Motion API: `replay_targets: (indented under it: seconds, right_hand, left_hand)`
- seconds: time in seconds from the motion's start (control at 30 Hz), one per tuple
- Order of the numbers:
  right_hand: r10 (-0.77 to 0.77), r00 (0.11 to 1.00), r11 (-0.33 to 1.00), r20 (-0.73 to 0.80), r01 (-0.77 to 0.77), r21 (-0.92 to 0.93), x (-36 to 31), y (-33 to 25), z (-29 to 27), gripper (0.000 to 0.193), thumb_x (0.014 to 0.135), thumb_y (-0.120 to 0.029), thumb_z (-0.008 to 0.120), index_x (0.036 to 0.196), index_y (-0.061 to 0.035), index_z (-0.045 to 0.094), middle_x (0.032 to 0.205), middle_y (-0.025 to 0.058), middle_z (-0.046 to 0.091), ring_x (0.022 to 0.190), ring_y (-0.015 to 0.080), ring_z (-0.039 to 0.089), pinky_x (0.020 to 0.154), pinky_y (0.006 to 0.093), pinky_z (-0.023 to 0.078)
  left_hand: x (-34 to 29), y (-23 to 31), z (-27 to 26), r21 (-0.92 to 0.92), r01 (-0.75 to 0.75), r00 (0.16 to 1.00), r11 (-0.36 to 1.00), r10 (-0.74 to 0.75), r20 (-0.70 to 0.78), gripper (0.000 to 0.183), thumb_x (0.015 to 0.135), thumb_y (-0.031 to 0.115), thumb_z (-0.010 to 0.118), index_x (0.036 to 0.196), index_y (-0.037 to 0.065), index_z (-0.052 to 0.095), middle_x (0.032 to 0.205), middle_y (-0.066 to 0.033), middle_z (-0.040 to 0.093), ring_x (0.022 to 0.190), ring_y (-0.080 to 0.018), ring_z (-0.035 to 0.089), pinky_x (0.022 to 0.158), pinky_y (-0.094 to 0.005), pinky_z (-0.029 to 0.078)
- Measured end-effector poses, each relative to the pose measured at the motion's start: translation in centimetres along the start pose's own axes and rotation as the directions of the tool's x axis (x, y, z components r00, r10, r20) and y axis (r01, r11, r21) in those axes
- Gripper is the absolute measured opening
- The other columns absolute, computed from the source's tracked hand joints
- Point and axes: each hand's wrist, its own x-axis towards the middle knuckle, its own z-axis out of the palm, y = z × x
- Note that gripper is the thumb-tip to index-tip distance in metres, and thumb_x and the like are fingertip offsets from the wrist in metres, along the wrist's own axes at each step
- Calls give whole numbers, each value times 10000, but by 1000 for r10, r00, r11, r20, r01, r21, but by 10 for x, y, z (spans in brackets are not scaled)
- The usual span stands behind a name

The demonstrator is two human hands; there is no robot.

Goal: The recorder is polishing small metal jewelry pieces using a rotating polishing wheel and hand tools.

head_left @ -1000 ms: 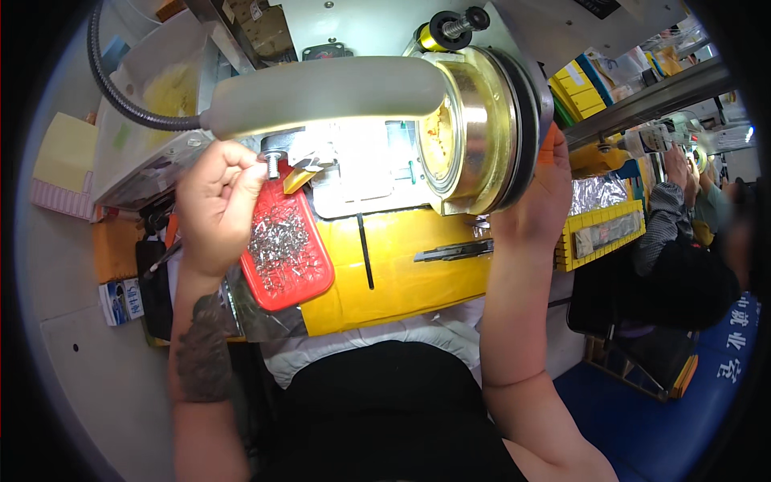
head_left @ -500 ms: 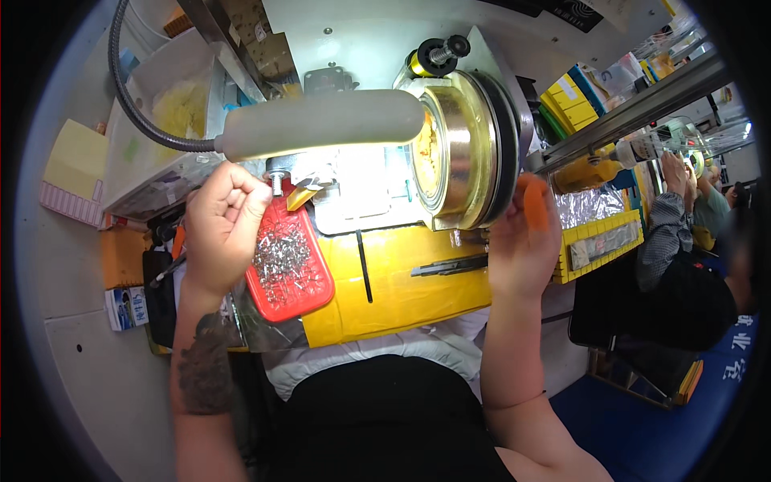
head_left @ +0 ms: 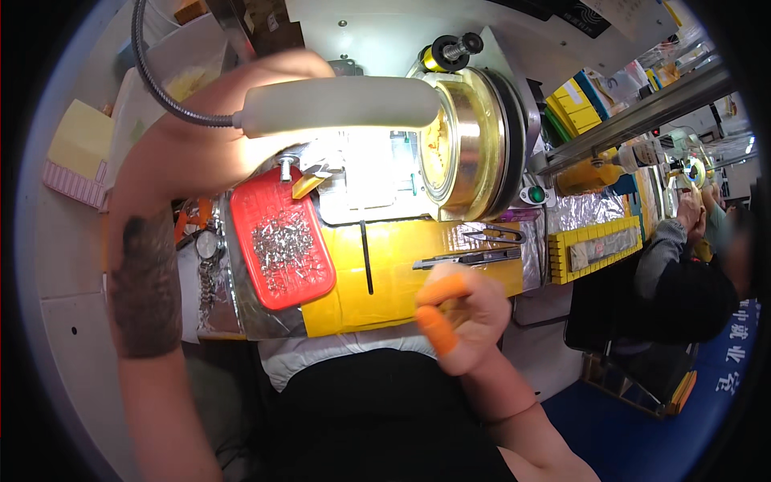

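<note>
My left arm stretches forward under and behind a grey lamp (head_left: 341, 106); the back of my left hand (head_left: 285, 66) shows above it and its fingers are hidden. My right hand (head_left: 474, 321), with orange finger cots on thumb and index finger, is curled in front of the bench edge. Those two fingertips come close together; anything between them is too small to make out. Just beyond it lie a utility knife (head_left: 482, 258) and thread snips (head_left: 498, 234) on the yellow bench cover (head_left: 393, 309). Small shiny metal pieces (head_left: 283, 245) fill part of a red tray (head_left: 281, 299).
A polishing machine with a broad metal wheel (head_left: 467, 145) stands at centre right, a green button (head_left: 532, 194) beside it. A wristwatch (head_left: 208, 244) lies left of the tray. At right are a yellow ridged tray (head_left: 594, 269) and a co-worker's sleeve (head_left: 662, 253).
My left hand has gone from beside the tray to behind the lamp. My right hand has come from beside the wheel toward me and left, uncovering the green button and snips.
</note>
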Motion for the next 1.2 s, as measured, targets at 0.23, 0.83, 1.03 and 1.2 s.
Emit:
replay_targets:
  seconds: [0.23,0.83,1.03,1.2]
  right_hand:
    - [-33,965,999,260,41,-29,15,-7,27,116,825,-34,738,877,-47,635,662,44,557,545,197,536,513,313,389]
    - [313,943,756,-115,-174,631,75,15,93,15,1029,-39,553,1025,-27,562,927,3,549,849,43,539,778,225,464]
    - [267,945,838,-190,-130,531,82,35,92,115,1065,-91,449,1091,-33,544,812,-27,486,662,32,393,584,206,355]
    - [156,957,921,-246,-51,386,82,35,93,115,1053,-55,482,1134,-10,550,830,-11,541,708,31,480,618,205,412]
  left_hand:
    - [49,-39,4,-343,-297,910,891,373,183,237,927,92,647,1127,-33,662,1170,-126,625,994,-237,611,894,-345,506]
    - [-43,71,83,63,-82,907,995,101,-410,141,716,114,793,818,106,694,816,-42,594,817,-273,530,834,-420,398]
    - [-39,33,69,-90,-238,880,967,176,-442,243,690,214,728,734,63,543,825,-90,546,816,-286,497,790,-416,421]
    - [-32,14,85,1,-43,864,999,37,-502,628,677,69,784,1240,-46,530,1157,-213,578,1066,-391,570,974,-442,443]
